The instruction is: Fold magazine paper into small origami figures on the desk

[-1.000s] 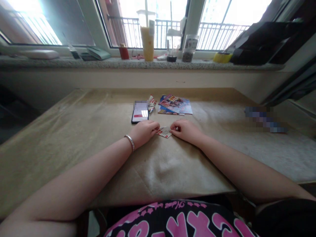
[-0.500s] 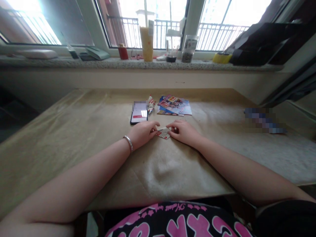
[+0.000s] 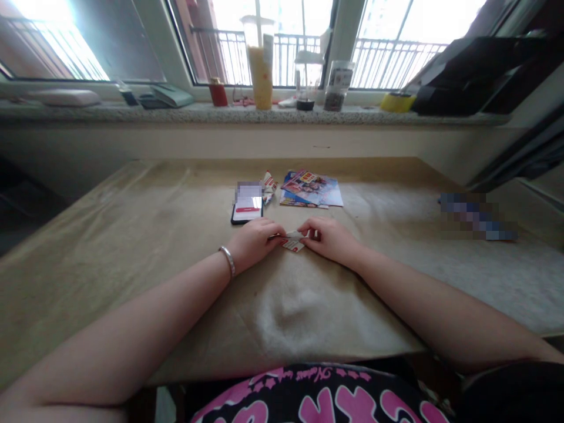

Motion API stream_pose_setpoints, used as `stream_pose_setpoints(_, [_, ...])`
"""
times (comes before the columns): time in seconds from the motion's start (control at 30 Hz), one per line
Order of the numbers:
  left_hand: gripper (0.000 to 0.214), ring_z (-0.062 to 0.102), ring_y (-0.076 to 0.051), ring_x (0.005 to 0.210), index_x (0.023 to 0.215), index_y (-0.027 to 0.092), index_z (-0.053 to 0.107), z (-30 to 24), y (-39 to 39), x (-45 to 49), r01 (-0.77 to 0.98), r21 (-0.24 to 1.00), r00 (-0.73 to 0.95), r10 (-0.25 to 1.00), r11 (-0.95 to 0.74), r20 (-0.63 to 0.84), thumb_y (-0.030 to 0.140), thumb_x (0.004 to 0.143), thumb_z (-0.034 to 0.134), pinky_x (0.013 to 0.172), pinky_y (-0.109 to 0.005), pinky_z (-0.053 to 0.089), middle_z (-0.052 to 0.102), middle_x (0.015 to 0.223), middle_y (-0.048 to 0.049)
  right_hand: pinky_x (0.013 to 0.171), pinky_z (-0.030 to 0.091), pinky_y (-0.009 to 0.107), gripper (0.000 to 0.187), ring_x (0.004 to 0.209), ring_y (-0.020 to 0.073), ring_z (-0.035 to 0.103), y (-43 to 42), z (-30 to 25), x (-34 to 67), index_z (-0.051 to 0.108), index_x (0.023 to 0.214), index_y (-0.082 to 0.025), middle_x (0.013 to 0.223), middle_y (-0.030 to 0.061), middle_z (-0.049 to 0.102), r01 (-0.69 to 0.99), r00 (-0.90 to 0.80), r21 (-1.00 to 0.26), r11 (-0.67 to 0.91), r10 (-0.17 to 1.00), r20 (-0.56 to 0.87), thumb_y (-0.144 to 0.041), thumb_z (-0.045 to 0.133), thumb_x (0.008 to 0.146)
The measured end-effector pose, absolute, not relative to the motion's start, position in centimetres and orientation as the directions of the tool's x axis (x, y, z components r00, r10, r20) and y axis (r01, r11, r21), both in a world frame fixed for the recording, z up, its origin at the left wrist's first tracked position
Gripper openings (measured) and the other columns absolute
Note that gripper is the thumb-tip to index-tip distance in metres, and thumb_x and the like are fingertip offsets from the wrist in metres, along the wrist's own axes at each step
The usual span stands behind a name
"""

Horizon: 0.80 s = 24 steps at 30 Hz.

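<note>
A small piece of folded printed paper point(image 3: 294, 244), pale with red marks, is held low over the table between my two hands. My left hand point(image 3: 258, 241), with a silver bracelet at the wrist, pinches its left edge between thumb and fingers. On the opposite edge, my right hand point(image 3: 328, 238) grips the paper with thumb and forefinger, the other fingers curled. Just beyond my left hand lies a phone point(image 3: 247, 212) with a lit screen. A crumpled or folded piece of red-and-white paper point(image 3: 269, 183) rests against the phone's right side.
Colourful printed sheets point(image 3: 312, 189) lie beyond my right hand. A blurred-out bluish item point(image 3: 478, 217) is at the table's right. Along the windowsill point(image 3: 176, 114) stand a tall yellow cup point(image 3: 261, 76), a red bottle point(image 3: 218, 93), clear cups point(image 3: 337, 88) and a black bag point(image 3: 467, 76).
The paper's upper part has been turned so that a pale strip now shows between my hands. My fingers have shifted slightly along its edges; the things around have stayed in place.
</note>
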<state>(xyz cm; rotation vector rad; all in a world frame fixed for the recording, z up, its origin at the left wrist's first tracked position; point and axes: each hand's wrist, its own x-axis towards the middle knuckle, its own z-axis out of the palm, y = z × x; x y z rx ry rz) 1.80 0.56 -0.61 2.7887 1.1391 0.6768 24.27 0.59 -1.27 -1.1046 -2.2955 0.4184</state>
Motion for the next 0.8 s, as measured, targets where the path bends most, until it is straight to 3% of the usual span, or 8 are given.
stream_pose_setpoints(0.23, [0.009, 0.058, -0.014, 0.076, 0.086, 0.017, 0.063, -0.6, 0.3, 2.1, 0.664, 0.297, 0.594, 0.726, -0.686, 0.347, 0.013, 0.079, 0.059, 0.071, -0.024, 0.044, 0.064, 0.078, -0.0006, 0.066, 0.038, 0.024, 0.005, 0.072, 0.0133, 0.055, -0.5, -0.2, 23.7, 0.06, 0.081, -0.019, 0.076, 0.0016, 0.063, 0.647, -0.591, -0.335, 0.685, 0.728, 0.346, -0.017, 0.056, 0.079])
stream_pose_setpoints(0.4, [0.008, 0.057, -0.014, 0.076, 0.083, 0.018, 0.064, -0.5, 0.3, 2.4, 0.669, 0.293, 0.6, 0.729, -0.683, 0.329, 0.015, 0.08, 0.057, 0.071, -0.024, 0.044, 0.064, 0.077, -0.0006, 0.064, 0.036, 0.023, 0.006, 0.069, 0.013, 0.054, -0.4, -0.2, 23.4, 0.062, 0.08, -0.019, 0.074, 0.0015, 0.063, 0.674, -0.575, -0.332, 0.66, 0.75, 0.326, -0.02, 0.057, 0.08])
stream_pose_setpoints(0.63, [0.01, 0.057, -0.015, 0.075, 0.078, 0.018, 0.066, -0.3, 0.2, 2.8, 0.698, 0.202, 0.614, 0.719, -0.687, 0.326, 0.016, 0.082, 0.057, 0.069, -0.024, 0.042, 0.063, 0.076, -0.0017, 0.063, 0.034, 0.024, 0.013, 0.076, 0.0148, 0.054, -0.5, -0.2, 23.1, 0.062, 0.074, -0.02, 0.076, 0.002, 0.062, 0.691, -0.571, -0.311, 0.653, 0.756, 0.32, -0.023, 0.054, 0.083])
stream_pose_setpoints(0.8, [0.018, 0.056, -0.015, 0.071, 0.078, 0.017, 0.065, 0.2, -0.2, 2.8, 0.71, -0.007, 0.676, 0.679, -0.704, 0.285, 0.023, 0.088, 0.051, 0.064, -0.025, 0.04, 0.061, 0.076, -0.0034, 0.063, 0.034, 0.023, 0.01, 0.071, 0.0133, 0.052, -0.2, -0.3, 23.1, 0.059, 0.074, -0.018, 0.074, 0.0017, 0.06, 0.699, -0.525, -0.389, 0.6, 0.8, 0.291, -0.023, 0.056, 0.082])
